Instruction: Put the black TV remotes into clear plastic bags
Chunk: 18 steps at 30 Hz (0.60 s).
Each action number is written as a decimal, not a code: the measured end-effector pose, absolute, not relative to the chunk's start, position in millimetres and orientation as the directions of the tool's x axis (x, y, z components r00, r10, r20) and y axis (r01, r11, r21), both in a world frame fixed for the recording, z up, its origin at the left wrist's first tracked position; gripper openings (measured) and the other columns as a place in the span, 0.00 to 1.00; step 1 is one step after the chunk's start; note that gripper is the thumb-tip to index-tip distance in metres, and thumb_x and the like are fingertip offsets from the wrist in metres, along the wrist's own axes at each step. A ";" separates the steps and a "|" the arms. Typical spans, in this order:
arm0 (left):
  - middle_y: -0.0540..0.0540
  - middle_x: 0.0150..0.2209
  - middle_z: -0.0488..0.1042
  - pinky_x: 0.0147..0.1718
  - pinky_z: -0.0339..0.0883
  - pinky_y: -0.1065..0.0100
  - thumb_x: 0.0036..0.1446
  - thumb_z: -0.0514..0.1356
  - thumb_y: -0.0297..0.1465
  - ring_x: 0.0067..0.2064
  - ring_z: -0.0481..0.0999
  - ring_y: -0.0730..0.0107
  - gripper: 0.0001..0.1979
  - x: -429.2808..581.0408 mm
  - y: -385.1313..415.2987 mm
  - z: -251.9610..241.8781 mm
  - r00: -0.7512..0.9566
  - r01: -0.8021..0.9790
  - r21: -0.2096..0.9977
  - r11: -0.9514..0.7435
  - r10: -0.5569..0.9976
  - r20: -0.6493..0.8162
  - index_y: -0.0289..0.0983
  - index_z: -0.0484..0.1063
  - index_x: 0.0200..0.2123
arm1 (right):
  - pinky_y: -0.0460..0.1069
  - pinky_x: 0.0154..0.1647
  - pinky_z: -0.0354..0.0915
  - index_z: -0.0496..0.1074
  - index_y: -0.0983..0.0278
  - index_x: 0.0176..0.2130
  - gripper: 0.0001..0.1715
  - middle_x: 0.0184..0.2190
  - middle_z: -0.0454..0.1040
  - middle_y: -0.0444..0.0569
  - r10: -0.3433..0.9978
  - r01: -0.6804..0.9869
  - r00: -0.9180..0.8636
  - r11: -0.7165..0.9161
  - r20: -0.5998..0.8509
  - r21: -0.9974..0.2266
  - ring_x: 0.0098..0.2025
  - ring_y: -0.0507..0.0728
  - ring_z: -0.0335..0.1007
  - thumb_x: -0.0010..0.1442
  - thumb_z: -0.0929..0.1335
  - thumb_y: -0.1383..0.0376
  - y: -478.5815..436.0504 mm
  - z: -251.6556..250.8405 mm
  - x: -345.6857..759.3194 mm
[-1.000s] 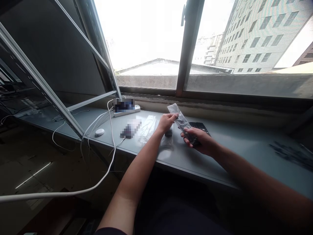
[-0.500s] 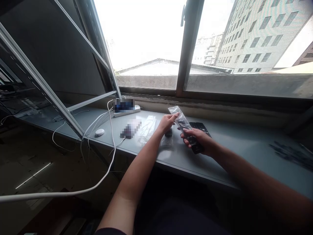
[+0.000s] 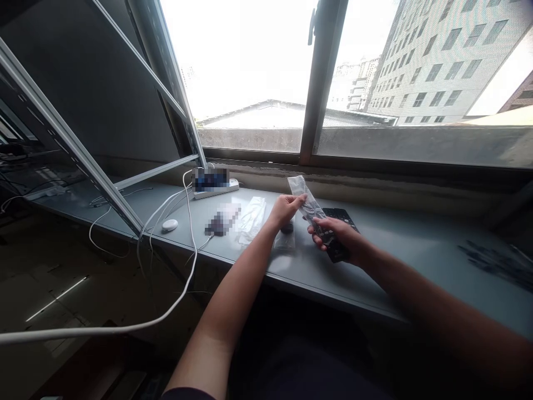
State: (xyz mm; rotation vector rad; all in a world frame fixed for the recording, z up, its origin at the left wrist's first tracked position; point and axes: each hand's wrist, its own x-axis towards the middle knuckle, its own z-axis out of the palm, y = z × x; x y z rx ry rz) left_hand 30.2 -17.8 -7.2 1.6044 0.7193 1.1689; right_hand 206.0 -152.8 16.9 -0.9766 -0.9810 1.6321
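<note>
A black remote control (image 3: 338,253) is in my right hand (image 3: 343,236), its buttoned lower end sticking out below the fingers. Over its upper part sits a clear plastic sleeve (image 3: 308,204), slanting up to the left with its far end flat. My left hand (image 3: 286,210) pinches the sleeve's left edge between thumb and fingers. Behind my right hand, black remotes (image 3: 343,215) lie on the table, partly covered; their number I cannot tell. Under my left wrist rests a clear bag (image 3: 285,241) with a dark item (image 3: 287,228) in it.
White plastic sleeves (image 3: 252,219) lie left of my hands on the grey table (image 3: 400,244). Farther left are a pixelated device on a cable (image 3: 222,220), a power strip (image 3: 216,191), a white disc (image 3: 169,225) and a loose white cable (image 3: 183,297). Dark items (image 3: 495,261) lie far right.
The sleeve's top end has risen slightly, and more of its upper part looks clear. My left hand has shifted a little right along it. My right hand keeps its grip.
</note>
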 end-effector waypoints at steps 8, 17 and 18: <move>0.43 0.26 0.80 0.35 0.65 0.66 0.58 0.71 0.63 0.30 0.75 0.68 0.35 28.3 -23.2 -3.4 0.446 -0.025 0.935 -0.354 0.833 0.328 0.33 0.85 0.28 | 0.46 0.21 0.71 0.75 0.62 0.42 0.16 0.33 0.81 0.50 0.962 -0.303 -0.239 -0.206 -0.135 -0.931 0.24 0.52 0.70 0.67 0.81 0.58 -155.6 20.5 205.7; 0.42 0.31 0.83 0.37 0.68 0.66 0.57 0.72 0.60 0.33 0.77 0.67 0.32 30.7 -16.6 -3.9 0.262 -0.103 0.924 -0.368 0.886 0.382 0.34 0.87 0.31 | 0.47 0.20 0.68 0.76 0.63 0.42 0.15 0.36 0.83 0.53 0.957 -0.275 -0.251 -0.212 -0.143 -0.938 0.24 0.53 0.72 0.67 0.80 0.58 -152.6 16.0 207.5; 0.42 0.30 0.83 0.37 0.67 0.66 0.58 0.72 0.60 0.32 0.76 0.68 0.31 30.0 -16.3 -3.0 0.236 -0.106 0.924 -0.366 0.894 0.381 0.34 0.87 0.30 | 0.47 0.19 0.68 0.76 0.63 0.41 0.16 0.35 0.82 0.53 0.956 -0.268 -0.254 -0.214 -0.145 -0.939 0.23 0.53 0.72 0.66 0.80 0.57 -152.2 15.3 207.9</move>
